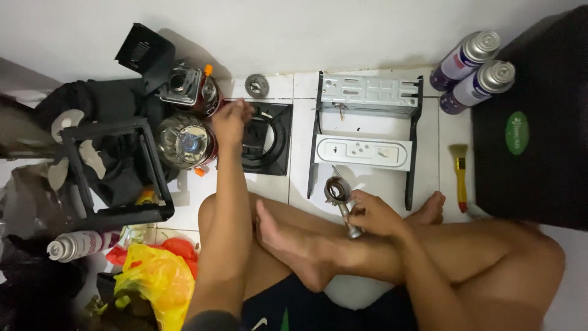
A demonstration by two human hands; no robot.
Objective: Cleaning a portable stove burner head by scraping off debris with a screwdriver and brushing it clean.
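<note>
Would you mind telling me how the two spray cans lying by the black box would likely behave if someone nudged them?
The spray cans lie on their sides on smooth white tile, so a sideways nudge would probably roll them. Their round metal bodies look rigid, not crushable, and perhaps slightly slippery. They touch each other, so pushing one likely shifts both.

Left fingertips hidden behind hand

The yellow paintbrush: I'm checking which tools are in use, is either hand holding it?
No, the yellow paintbrush lies alone on the tile floor, apart from both hands.
</note>
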